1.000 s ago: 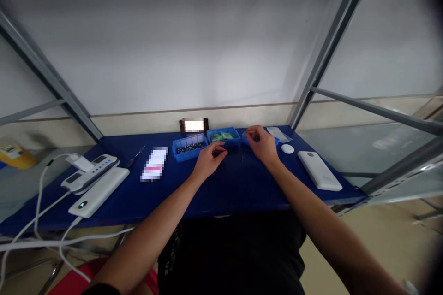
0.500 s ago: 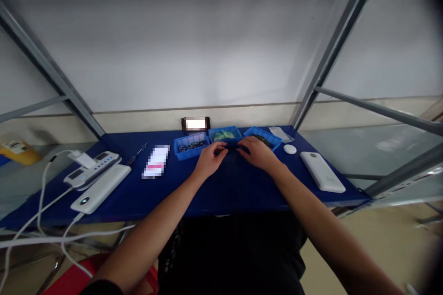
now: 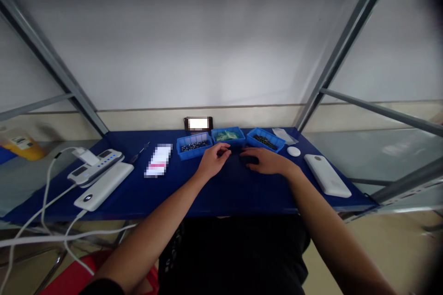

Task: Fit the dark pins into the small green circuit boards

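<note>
Three blue bins stand in a row at the back of the blue table. The left bin (image 3: 185, 153) holds small dark and silvery parts, the middle bin (image 3: 238, 141) green packets, and the right bin (image 3: 279, 144) dark slender pieces. My left hand (image 3: 215, 159) is in front of the left and middle bins, its fingers curled with thumb near fingertips; anything between them is too small to make out. Just in front of the right bin, my right hand (image 3: 265, 160) hovers low over the table, thumb apart from the fingers, with nothing visible in it.
A phone (image 3: 159, 160), a white power bank (image 3: 104, 186) and a power strip with cables (image 3: 97, 168) lie on the left. Another phone (image 3: 198, 123) leans at the back. To the right are a round white object (image 3: 293, 151), a plastic bag (image 3: 285, 135) and a white power bank (image 3: 327, 176).
My right hand has moved off the right bin's edge, toward me and slightly right, and its fingers have spread from the thumb. The view has shifted slightly.
</note>
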`<state>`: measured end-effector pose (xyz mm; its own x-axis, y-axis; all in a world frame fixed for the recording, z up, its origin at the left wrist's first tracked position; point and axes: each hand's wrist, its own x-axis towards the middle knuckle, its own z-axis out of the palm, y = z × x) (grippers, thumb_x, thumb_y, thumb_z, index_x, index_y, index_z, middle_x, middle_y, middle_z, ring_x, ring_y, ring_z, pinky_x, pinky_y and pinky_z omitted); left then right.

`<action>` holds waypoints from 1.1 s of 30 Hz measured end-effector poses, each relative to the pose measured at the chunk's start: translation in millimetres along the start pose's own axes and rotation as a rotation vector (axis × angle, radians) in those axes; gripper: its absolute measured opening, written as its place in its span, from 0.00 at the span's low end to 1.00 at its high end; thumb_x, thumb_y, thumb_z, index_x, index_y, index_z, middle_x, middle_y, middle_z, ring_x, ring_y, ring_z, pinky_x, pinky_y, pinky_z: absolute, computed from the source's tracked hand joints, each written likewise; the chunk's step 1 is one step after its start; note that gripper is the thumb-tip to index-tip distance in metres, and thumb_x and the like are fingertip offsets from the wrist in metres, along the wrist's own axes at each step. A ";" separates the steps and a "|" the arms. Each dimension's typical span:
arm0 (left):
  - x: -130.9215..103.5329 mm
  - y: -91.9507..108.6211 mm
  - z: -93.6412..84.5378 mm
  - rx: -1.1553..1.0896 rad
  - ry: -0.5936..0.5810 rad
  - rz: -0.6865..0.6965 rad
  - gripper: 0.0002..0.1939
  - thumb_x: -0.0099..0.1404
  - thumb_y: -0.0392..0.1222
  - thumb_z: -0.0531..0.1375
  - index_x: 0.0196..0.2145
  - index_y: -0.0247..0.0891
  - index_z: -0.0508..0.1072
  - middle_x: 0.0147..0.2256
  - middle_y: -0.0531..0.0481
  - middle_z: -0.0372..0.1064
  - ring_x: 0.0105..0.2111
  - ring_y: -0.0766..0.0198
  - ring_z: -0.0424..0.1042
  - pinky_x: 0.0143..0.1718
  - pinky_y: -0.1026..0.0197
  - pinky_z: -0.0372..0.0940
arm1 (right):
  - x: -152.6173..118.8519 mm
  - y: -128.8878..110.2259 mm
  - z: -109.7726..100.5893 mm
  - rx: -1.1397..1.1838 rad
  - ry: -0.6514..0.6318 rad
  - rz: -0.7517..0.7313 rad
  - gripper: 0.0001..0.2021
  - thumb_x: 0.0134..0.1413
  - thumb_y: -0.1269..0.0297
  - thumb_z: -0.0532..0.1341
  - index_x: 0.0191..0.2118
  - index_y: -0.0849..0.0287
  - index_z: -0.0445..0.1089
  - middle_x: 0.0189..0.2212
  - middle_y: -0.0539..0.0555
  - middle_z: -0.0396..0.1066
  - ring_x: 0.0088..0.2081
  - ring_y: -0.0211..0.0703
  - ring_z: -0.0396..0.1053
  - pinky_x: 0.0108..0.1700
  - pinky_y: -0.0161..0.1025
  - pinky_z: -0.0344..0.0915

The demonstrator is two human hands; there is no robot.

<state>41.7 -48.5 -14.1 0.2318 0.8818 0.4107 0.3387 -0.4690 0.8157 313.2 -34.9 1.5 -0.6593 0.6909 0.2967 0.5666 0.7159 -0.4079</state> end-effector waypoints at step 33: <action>2.8 -6.9 -0.3 -0.030 0.053 -0.033 0.11 0.71 0.43 0.63 0.50 0.41 0.78 0.41 0.46 0.81 0.41 0.54 0.81 0.44 0.52 0.75 | 44.0 -15.1 44.1 -0.057 0.277 -0.094 0.09 0.63 0.75 0.62 0.41 0.54 0.78 0.37 0.54 0.78 0.43 0.49 0.74 0.47 0.44 0.71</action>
<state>39.7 -42.8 -18.5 0.1719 0.8987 0.4034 0.3174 -0.4382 0.8410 253.8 -19.8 -17.4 -0.5546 0.6167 0.5587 0.5413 0.7773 -0.3207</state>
